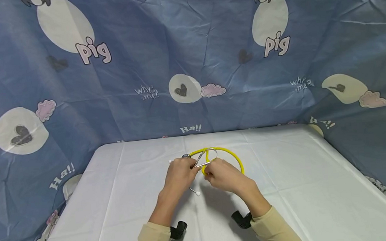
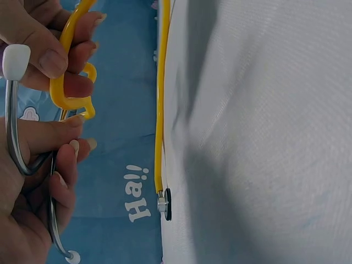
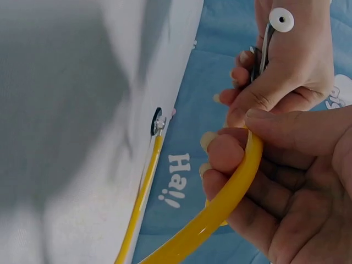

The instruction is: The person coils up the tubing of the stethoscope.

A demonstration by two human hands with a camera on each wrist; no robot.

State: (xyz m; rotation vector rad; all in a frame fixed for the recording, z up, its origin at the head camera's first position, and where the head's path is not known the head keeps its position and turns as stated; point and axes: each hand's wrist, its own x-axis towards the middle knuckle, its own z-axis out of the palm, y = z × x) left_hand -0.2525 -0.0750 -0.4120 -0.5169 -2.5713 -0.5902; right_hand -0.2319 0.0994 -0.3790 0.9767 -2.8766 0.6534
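Note:
A stethoscope with yellow tubing point(image 1: 234, 156) is between both hands. My left hand point(image 1: 181, 173) grips its metal ear tubes point(image 2: 54, 220); one white ear tip point(image 2: 16, 61) sticks up beside the thumb, and the other ear tip point(image 1: 197, 193) shows below the hand. My right hand point(image 1: 225, 174) pinches the yellow tube between thumb and fingers, where it bends in a loop point(image 2: 71, 102) close to the left fingertips. The chest piece point(image 3: 158, 122) lies on the white cloth at the far end of the tubing, beyond the left hand.
A white cloth covers the table point(image 1: 134, 200). Behind it hangs a blue printed curtain point(image 1: 188, 60), which also runs down both sides. Black wrist mounts point(image 1: 178, 230) sit under the sleeves, just above the cloth.

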